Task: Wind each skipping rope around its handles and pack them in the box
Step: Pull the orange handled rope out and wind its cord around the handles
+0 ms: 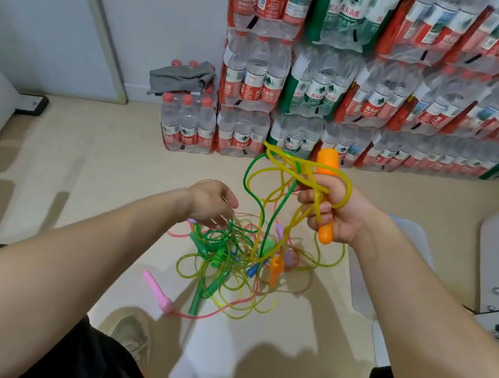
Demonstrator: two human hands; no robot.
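The right hand (330,213) is raised and clenched round an orange handle (327,162), with loops of yellow rope (283,161) draped over its fingers and trailing down, a green rope (282,201) caught among them. Below, the tangle of ropes (229,258) lies on the floor (93,178) between the person's feet. The left hand (212,202) hangs just over the tangle; I cannot tell whether it holds a strand. A pale box (414,231) sits under the right forearm

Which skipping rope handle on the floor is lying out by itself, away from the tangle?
The pink handle, alone at near left, closest to the left shoe. A green handle, blue handle and orange floor handle sit inside the tangle.
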